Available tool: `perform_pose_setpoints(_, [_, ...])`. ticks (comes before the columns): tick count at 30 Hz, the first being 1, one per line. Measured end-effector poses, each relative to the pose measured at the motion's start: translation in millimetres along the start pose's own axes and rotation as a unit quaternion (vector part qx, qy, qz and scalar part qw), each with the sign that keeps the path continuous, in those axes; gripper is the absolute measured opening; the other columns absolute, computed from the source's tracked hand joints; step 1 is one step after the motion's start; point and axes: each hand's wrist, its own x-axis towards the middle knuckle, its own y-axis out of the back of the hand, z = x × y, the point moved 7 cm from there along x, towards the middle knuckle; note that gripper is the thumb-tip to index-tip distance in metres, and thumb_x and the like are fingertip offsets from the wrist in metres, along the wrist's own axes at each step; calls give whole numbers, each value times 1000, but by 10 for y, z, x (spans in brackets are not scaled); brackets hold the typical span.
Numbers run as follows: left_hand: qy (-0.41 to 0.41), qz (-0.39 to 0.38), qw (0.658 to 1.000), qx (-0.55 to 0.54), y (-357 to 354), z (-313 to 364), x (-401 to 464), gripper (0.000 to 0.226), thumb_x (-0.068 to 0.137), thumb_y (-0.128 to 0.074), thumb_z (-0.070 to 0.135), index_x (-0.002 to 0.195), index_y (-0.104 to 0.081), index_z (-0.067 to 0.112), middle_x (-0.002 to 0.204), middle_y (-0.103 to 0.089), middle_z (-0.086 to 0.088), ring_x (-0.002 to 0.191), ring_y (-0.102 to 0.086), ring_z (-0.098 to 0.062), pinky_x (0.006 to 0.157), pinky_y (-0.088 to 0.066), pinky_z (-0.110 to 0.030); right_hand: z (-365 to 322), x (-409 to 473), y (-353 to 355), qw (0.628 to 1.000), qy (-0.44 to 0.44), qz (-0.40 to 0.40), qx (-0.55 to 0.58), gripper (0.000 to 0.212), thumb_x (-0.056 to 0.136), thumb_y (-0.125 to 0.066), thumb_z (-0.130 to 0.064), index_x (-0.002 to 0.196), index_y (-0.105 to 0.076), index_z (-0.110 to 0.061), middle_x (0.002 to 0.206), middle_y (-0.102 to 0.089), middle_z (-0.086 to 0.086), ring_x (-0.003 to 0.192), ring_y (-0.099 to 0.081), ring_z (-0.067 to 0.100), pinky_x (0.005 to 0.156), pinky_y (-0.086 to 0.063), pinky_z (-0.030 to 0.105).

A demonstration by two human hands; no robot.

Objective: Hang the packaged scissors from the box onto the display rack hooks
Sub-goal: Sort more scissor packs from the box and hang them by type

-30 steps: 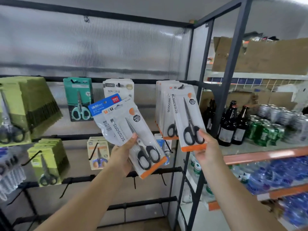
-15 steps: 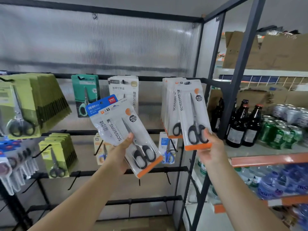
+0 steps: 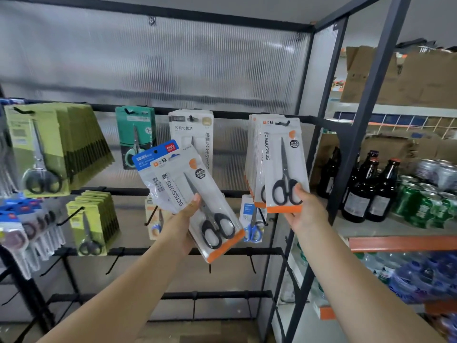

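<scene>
While right hand [image 3: 305,209] pinches scissors pack [image 3: 284,164], hooked

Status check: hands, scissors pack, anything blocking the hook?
Right hand pinches orange-edged pack, already on hook. Left hand grips spare packs. Nothing blocking.

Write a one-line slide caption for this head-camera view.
Right hand hangs a scissors pack on a hook; left hand holds more packs.

Black rack [image 3: 173,111] hooks carry scissors packs [image 3: 257,154]; shelf [image 3: 395,229] bears bottles [image 3: 366,186]
</scene>
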Motion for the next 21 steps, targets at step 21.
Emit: perform_pose_setpoints(21, [78, 33, 996, -14, -227, -198, -29, 71, 65, -62, 50, 127, -56, 17, 121, -64, -16, 112, -59, -36, 101, -41, -56, 504, -590, -462, 907, 132, -214, -339, 13, 83, -67, -7, 95, -68, -11, 92, -71, 12, 87, -68, 28, 81, -55, 44])
